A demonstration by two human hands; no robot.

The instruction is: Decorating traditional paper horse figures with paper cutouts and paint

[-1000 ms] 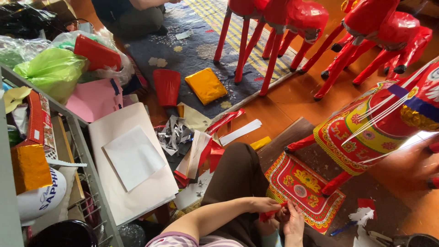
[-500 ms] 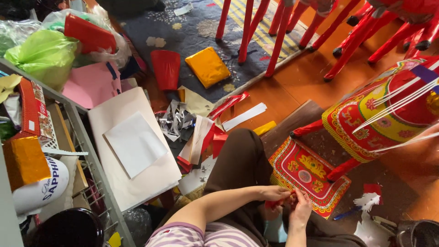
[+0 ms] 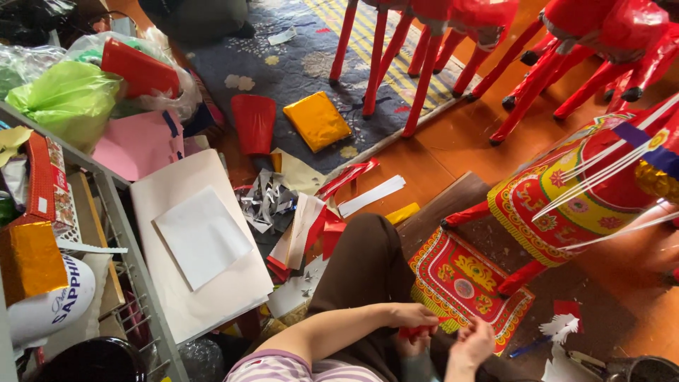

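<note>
i see both hands low in the frame at about 6 o'clock over my lap, the left hand (image 3: 410, 316) pinched shut on a small red paper piece (image 3: 419, 330), the right hand (image 3: 472, 343) curled close at its 4 o'clock, grip unclear. the piece looks thin, so a hard tug could tear it. the patterned red panel (image 3: 467, 286) lies just at 12 o'clock, where an elbow could crumple it

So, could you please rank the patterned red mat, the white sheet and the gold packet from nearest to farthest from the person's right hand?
From the right hand:
1. Patterned red mat, just above it.
2. White sheet, far left.
3. Gold packet, up on the rug.
</note>
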